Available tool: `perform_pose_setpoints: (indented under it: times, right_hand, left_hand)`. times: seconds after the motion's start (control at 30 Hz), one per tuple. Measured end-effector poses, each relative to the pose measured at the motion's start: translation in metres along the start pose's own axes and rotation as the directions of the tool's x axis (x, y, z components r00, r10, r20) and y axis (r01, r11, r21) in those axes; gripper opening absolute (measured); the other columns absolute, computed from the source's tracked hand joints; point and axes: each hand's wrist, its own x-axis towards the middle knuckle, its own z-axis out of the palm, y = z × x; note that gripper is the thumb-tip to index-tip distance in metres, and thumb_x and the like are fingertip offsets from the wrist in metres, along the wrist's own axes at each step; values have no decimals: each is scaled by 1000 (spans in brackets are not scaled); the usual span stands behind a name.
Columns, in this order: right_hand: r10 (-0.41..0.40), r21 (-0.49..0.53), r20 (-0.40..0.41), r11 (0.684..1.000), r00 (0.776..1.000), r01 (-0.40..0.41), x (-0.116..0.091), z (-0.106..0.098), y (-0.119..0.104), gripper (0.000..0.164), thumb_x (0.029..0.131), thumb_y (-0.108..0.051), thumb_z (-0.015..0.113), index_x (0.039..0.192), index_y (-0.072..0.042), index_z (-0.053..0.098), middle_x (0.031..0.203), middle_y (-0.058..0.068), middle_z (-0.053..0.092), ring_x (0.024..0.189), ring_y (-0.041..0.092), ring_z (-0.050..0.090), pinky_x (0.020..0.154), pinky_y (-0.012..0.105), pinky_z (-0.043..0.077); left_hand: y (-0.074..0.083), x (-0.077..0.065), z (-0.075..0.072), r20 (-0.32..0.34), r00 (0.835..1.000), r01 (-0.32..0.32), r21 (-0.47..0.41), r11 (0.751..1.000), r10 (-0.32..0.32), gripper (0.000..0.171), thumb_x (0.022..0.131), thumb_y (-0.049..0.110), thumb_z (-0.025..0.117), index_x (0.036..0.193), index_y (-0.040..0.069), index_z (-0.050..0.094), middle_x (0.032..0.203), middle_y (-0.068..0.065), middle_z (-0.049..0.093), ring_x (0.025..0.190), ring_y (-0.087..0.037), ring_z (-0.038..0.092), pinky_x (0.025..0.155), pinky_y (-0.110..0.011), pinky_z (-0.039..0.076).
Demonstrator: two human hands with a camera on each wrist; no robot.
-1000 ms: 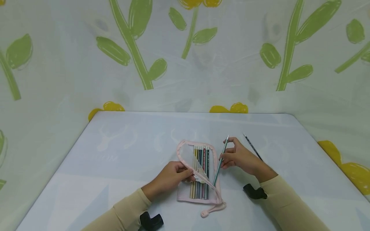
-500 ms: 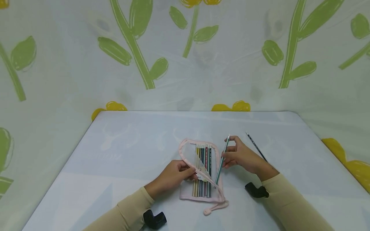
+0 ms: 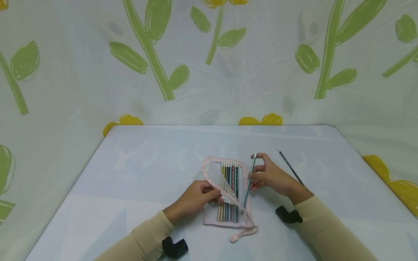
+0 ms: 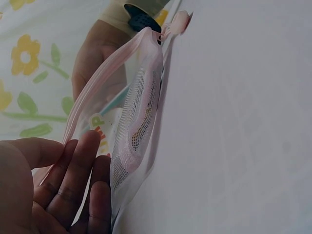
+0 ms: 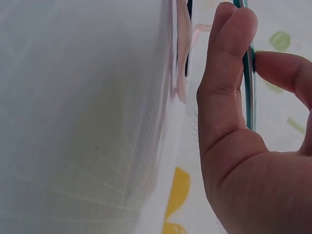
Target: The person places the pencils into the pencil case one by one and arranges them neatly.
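A see-through pencil case (image 3: 210, 218) with pink trim lies on the table, its top flap lifted. Several pencils (image 3: 229, 172) lie side by side inside. My left hand (image 3: 196, 197) pinches the zip edge (image 4: 93, 87) of the flap between thumb and fingers and holds it up. In my right hand (image 3: 271, 178), a teal pencil (image 3: 247, 192) is gripped near its upper part. It slants with its lower end at the case's opening, on the right side. The right wrist view shows the thumb and fingers around the teal pencil (image 5: 250, 87).
A dark patterned pencil (image 3: 289, 165) lies on the table behind my right hand. The pink zip pull (image 3: 234, 238) hangs off the case's near right corner. A flower-printed curtain (image 3: 254, 79) stands behind the table (image 3: 156, 163).
The teal pencil and my right hand have shifted slightly left, with the pencil's lower end a little further down at the opening. My left hand keeps its hold on the flap.
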Motion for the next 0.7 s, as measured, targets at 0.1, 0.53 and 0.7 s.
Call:
perform_pose_setpoints:
  times: [0.1,0.53,0.7]
  right_hand:
    - [4,-5,3,1000,1000,-4,0,1,-1,76,95,-7,63,150,-11,10,99,15,61,76,27,70,72,38,61]
    - [8,-18,-8,1000,1000,-8,-1,5,-2,90,93,-6,66,155,-17,2,101,17,61,74,28,70,71,38,61]
    - [-3,-24,6,1000,1000,3,-1,7,-1,95,92,-5,67,157,-19,-1,99,17,62,73,29,71,71,40,61]
  left_hand:
    - [0,0,0,2,1000,4,-3,1000,-4,29,102,22,58,113,-3,68,94,-13,77,87,-9,68,80,-21,52]
    - [3,1,0,0,1000,10,17,1000,-10,30,102,24,59,113,-1,69,93,-11,76,87,-9,67,79,-22,51]
    - [1,0,-1,-7,1000,10,24,1000,-9,29,102,24,59,111,-1,69,93,-11,77,86,-9,66,78,-22,51]
